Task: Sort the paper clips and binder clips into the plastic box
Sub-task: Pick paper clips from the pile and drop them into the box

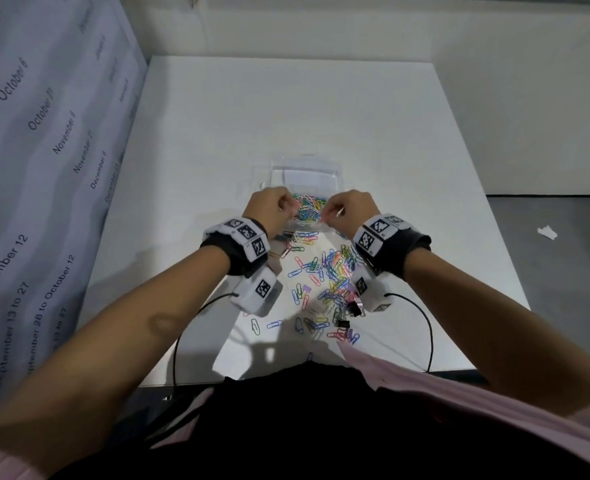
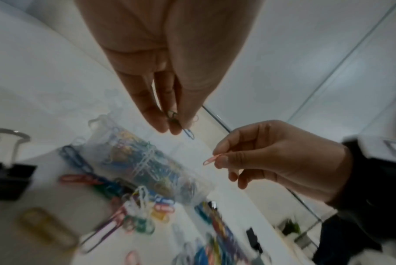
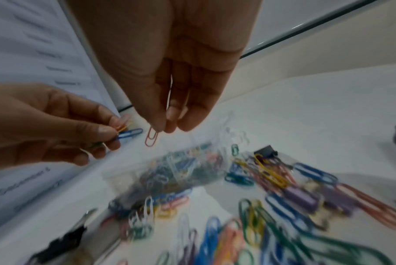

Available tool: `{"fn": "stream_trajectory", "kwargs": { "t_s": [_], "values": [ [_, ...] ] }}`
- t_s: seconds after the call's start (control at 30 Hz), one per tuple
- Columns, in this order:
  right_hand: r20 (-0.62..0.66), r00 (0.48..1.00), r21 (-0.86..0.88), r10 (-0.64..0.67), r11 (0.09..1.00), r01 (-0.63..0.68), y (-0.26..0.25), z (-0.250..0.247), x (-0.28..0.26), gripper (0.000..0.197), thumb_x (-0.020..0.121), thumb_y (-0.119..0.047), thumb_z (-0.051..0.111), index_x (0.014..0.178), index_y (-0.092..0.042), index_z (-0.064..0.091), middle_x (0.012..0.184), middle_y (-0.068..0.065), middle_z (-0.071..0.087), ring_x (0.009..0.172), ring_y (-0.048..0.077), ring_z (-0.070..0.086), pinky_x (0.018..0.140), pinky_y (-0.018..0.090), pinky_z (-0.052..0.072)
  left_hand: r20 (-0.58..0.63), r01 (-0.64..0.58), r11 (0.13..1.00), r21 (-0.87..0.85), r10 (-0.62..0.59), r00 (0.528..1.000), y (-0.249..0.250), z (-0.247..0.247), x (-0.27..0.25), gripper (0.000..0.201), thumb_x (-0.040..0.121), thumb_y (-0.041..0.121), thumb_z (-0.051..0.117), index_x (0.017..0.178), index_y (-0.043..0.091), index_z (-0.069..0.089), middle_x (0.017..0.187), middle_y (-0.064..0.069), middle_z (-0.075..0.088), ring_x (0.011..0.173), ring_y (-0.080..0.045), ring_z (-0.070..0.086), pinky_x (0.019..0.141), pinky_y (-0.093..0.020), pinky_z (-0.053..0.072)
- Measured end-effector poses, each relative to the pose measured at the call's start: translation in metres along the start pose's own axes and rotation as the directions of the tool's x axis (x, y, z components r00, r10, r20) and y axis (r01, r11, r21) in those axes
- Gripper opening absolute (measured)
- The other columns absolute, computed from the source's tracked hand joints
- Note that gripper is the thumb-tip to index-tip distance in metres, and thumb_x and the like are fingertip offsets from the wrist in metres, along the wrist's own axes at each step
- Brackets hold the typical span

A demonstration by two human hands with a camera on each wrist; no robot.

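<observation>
A: Left hand (image 1: 270, 206)?
B: Raised over the near end of the plastic box (image 1: 305, 188), fingers (image 2: 157, 114) pinched together on a small bunch of paper clips (image 3: 124, 130), a blue one sticking out.

A: Right hand (image 1: 350, 210)?
B: Level with the left, just beside it, over the same end of the box. Fingers (image 3: 156, 114) clamped on one pink paper clip (image 3: 151, 137), hanging down from the tips.

A: And the box?
B: Clear, sitting around the middle of the white tabletop (image 1: 286, 109). Near compartment holding a heap of coloured clips (image 1: 309, 207); far part hard to read through the plastic.

A: The remainder?
B: Loose paper clips (image 1: 324, 282) scattered between the box and the near edge of the tabletop, many colours, some overlapping. Black binder clips (image 1: 347, 315) among them toward the near edge, another black one (image 2: 8, 175) with silver handles close to the left wrist. A scrap of white paper (image 1: 547, 233) on the floor past the right edge.
</observation>
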State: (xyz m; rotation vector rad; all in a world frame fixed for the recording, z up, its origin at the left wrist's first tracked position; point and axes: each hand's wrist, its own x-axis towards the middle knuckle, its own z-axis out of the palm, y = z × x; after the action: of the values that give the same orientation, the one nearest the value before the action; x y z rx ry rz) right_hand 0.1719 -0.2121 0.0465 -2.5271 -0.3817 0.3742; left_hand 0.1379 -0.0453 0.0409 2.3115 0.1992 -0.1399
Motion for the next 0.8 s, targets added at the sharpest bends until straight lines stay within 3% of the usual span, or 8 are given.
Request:
{"fn": "stream_trajectory", "kwargs": {
  "t_s": [0.13,0.23,0.3,0.37,0.47,0.53,0.63,0.8],
  "values": [
    [-0.1,0.994,0.079,0.033,0.997,-0.025,-0.006,-0.007,0.01,0.017,0.081,-0.01,0.055,0.089,-0.016,0.068,0.086,0.006,0.072,0.077,0.022,0.066,0.076,0.031,0.055,-0.025,0.106,0.985,-0.133,-0.11,0.994,0.004,-0.001,0.018,0.021,0.089,0.011,0.055,0.106,0.008,0.067,0.099,-0.011,0.068,0.089,-0.025,0.065,0.085,-0.028,0.052],
    [0.008,0.998,0.012,0.067,0.998,-0.067,-0.001,0.0,0.005,0.018,0.082,-0.01,0.054,0.094,-0.017,0.066,0.087,0.005,0.067,0.066,0.019,0.059,0.061,0.025,0.05,0.018,0.1,0.976,-0.192,-0.098,0.995,0.003,0.0,0.016,0.031,0.089,0.003,0.049,0.118,0.006,0.061,0.116,-0.014,0.066,0.109,-0.026,0.061,0.101,-0.035,0.046],
    [0.142,0.987,-0.096,0.068,0.994,-0.055,0.006,0.009,-0.001,0.014,0.081,-0.011,0.058,0.09,-0.018,0.065,0.093,0.004,0.066,0.076,0.019,0.062,0.066,0.026,0.052,0.004,0.031,0.984,-0.177,-0.031,1.0,0.001,0.001,0.008,0.034,0.087,-0.001,0.047,0.116,0.008,0.062,0.116,-0.011,0.067,0.108,-0.022,0.061,0.1,-0.025,0.044],
    [0.262,0.963,-0.217,0.07,0.976,-0.012,0.014,0.017,-0.01,0.015,0.077,-0.018,0.068,0.091,-0.019,0.064,0.098,0.003,0.064,0.089,0.02,0.062,0.078,0.029,0.051,-0.008,-0.038,0.994,-0.106,0.037,0.999,-0.004,0.005,-0.003,0.031,0.085,-0.001,0.048,0.108,0.01,0.066,0.111,-0.007,0.068,0.097,-0.017,0.061,0.089,-0.02,0.044],
    [0.348,0.936,-0.298,0.047,0.953,0.063,0.02,0.032,-0.022,0.038,0.074,-0.023,0.073,0.109,-0.016,0.061,0.103,0.003,0.047,0.094,0.02,0.052,0.082,0.03,0.044,0.102,-0.076,0.997,-0.005,0.076,0.992,-0.013,0.015,-0.015,0.023,0.083,0.001,0.055,0.101,0.009,0.067,0.107,-0.009,0.065,0.091,-0.017,0.058,0.09,-0.028,0.048],
    [0.366,0.93,-0.275,0.016,0.957,0.092,0.02,0.039,-0.028,0.038,0.076,-0.019,0.069,0.112,-0.012,0.059,0.105,0.007,0.045,0.091,0.022,0.051,0.078,0.027,0.039,0.232,-0.118,0.983,0.143,0.083,0.969,-0.021,0.021,-0.019,0.029,0.082,0.005,0.06,0.111,0.008,0.063,0.117,-0.011,0.057,0.106,-0.023,0.055,0.098,-0.031,0.044],
    [0.392,0.92,-0.267,-0.005,0.956,0.119,0.016,0.042,-0.028,0.023,0.08,-0.007,0.06,0.101,-0.008,0.066,0.105,0.011,0.062,0.097,0.025,0.058,0.073,0.023,0.036,0.36,-0.241,0.925,0.293,0.127,0.924,-0.029,0.029,-0.022,0.042,0.084,0.007,0.059,0.126,0.008,0.054,0.133,-0.013,0.044,0.123,-0.027,0.043,0.104,-0.03,0.033],
    [0.281,0.96,-0.2,-0.014,0.977,0.073,0.012,0.033,-0.027,0.027,0.079,0.0,0.049,0.09,-0.009,0.072,0.099,0.006,0.073,0.095,0.023,0.065,0.081,0.025,0.048,0.367,-0.286,0.884,0.371,0.144,0.919,-0.032,0.033,-0.027,0.03,0.084,0.002,0.049,0.112,0.002,0.06,0.116,-0.017,0.051,0.106,-0.031,0.052,0.094,-0.036,0.041]
  ]
}}
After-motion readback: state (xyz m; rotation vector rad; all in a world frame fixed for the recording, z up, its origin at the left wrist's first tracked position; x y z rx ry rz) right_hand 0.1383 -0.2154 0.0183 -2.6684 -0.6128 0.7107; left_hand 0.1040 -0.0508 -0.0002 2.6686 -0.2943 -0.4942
